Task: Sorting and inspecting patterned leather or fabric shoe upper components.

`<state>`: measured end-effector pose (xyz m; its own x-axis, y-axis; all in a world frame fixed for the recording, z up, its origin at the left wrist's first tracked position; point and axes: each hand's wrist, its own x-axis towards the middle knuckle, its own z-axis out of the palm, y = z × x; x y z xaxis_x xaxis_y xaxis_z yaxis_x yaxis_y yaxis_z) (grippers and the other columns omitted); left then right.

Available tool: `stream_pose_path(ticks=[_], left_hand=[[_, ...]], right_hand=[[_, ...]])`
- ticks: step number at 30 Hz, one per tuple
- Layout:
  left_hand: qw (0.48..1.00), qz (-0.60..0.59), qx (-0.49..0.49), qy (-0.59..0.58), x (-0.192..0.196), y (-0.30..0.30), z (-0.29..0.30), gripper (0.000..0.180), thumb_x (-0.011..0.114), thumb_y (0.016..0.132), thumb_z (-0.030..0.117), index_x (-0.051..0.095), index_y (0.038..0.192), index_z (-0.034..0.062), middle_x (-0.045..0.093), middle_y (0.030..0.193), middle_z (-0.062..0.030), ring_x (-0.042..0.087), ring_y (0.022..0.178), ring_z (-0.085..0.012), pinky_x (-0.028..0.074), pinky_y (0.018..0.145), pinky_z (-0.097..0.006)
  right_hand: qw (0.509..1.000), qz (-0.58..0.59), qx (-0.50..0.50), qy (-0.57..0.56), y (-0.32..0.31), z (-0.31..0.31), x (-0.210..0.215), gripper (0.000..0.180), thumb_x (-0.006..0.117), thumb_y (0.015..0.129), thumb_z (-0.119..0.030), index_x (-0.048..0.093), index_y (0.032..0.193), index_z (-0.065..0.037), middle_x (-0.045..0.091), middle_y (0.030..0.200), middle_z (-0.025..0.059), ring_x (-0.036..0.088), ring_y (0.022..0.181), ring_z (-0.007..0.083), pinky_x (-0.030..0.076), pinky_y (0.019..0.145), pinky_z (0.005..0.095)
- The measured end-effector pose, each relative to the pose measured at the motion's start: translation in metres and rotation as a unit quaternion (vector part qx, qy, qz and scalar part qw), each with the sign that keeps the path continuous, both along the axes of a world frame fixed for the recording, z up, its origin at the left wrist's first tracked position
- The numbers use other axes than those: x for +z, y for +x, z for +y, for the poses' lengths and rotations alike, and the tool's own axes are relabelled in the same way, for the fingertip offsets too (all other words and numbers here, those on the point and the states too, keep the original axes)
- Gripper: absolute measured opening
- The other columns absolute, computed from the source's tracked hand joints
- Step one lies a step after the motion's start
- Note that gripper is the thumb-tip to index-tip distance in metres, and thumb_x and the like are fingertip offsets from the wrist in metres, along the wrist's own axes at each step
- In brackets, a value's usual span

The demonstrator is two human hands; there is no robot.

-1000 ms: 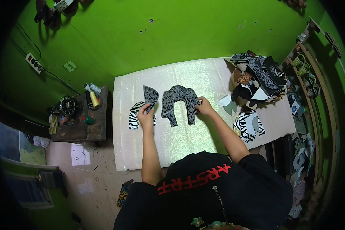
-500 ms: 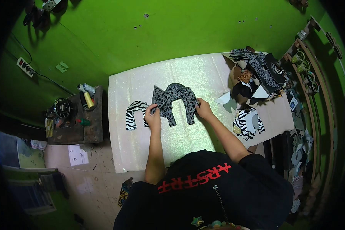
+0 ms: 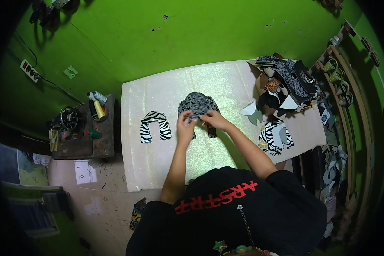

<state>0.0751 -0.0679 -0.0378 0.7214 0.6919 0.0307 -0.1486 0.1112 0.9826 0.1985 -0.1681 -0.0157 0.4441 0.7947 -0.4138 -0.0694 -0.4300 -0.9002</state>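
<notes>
A dark grey piece of material with a pale web-like pattern (image 3: pixel 199 110), blurred by motion, is held between my two hands above the table. My left hand (image 3: pixel 186 126) pinches its near left edge, while my right hand (image 3: pixel 216 120) grips it on the right. Behind and below it lies an arch-shaped piece in the same pattern (image 3: pixel 213 131), partly covered by the held piece and my hands. To the left of my left hand, a zebra-striped arch-shaped piece (image 3: pixel 149 119) rests flat on the table, apart from both hands.
The pale shimmering table covering (image 3: pixel 149 170) spreads beneath the work. Scraps and cut pieces (image 3: pixel 286 83) are heaped at the far right, with zebra-striped pieces (image 3: pixel 269 135) nearer me. A sewing machine (image 3: pixel 69 118) and thread cones (image 3: pixel 99 109) stand on a side table at left.
My left hand has moved right, bringing the patterned piece from beside the arch to in front of it. My right hand has shifted slightly left and now holds that piece too.
</notes>
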Motion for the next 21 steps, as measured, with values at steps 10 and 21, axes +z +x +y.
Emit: stream_pose_path(ticks=[10,21], left_hand=[[0.984,0.111,0.037,0.137,0.001,0.004,0.014,0.051,0.060,0.079,0.005,0.036,0.124,0.0059,0.047,0.115,-0.0116,0.049,0.094,-0.0165,0.046,0.075,-0.027],[0.990,0.133,0.004,0.038,-0.030,0.025,0.070,0.029,0.061,0.077,0.003,0.054,0.104,-0.0064,0.063,0.084,-0.0121,0.063,0.070,-0.0135,0.048,0.062,-0.021]], right_hand=[[0.993,-0.093,-0.064,0.031,0.033,-0.006,-0.018,0.034,0.058,0.075,-0.005,0.053,0.109,-0.001,0.063,0.083,0.0153,0.062,0.074,0.0222,0.049,0.069,0.0333],[0.944,-0.314,-0.096,0.026,0.054,0.032,-0.015,0.021,0.067,0.070,-0.009,0.064,0.087,0.002,0.064,0.073,0.0144,0.061,0.065,0.0200,0.047,0.064,0.0298]])
